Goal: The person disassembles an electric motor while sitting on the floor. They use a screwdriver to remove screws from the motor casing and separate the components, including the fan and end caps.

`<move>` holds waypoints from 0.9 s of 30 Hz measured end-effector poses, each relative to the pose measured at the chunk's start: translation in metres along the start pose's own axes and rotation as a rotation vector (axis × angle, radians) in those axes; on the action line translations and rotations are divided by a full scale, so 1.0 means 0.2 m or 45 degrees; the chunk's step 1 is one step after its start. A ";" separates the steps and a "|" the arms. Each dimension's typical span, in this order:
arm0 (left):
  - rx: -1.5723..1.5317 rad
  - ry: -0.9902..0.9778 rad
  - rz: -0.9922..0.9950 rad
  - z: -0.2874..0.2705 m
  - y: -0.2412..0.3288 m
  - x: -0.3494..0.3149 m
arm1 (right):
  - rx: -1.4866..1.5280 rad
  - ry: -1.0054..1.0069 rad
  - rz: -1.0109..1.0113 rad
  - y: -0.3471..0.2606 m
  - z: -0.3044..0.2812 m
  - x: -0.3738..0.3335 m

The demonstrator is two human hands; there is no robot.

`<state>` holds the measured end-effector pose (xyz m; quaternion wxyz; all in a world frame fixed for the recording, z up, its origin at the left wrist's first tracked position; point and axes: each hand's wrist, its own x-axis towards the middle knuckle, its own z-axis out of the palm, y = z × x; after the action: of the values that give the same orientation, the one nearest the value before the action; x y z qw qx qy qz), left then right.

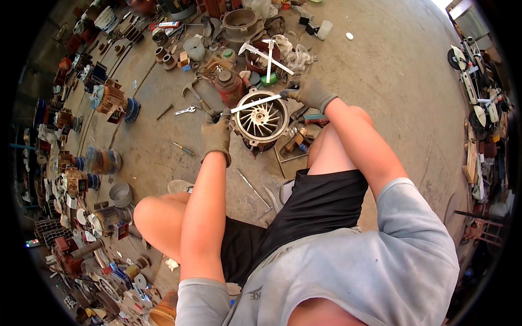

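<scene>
My left hand (216, 133), in a brown work glove, pinches the near-left end of a flat metal strip (256, 102), perhaps a straightedge. My gloved right hand (310, 92) grips its other end. The strip lies across the top of a round, open motor housing (284, 130) on the floor between my legs. Inside the housing's rim sits a pale finned rotor or fan (260, 116) with radiating blades. Whether the strip touches the rim all along cannot be made out. Just beyond stand a red oil can (228, 87) and crossed calipers (269, 60) over a dark red bowl.
On the floor at left lie a hammer (194, 93), an adjustable wrench (185, 111) and a screwdriver (184, 149). A T-handled rod (252, 187) is by my shoe. Several electric motors (109, 101) line the left side. A teal power tool (315, 119) rests by my right knee.
</scene>
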<state>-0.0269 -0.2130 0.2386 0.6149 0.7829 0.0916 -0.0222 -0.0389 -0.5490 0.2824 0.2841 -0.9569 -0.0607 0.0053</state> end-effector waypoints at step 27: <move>-0.345 0.035 -0.135 -0.01 -0.10 0.22 | -0.190 0.080 0.012 0.07 0.15 0.19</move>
<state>0.0123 -0.2008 0.2133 0.7118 0.6869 0.1433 -0.0313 -0.0018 -0.5402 0.2509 0.2136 -0.9754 -0.0474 -0.0280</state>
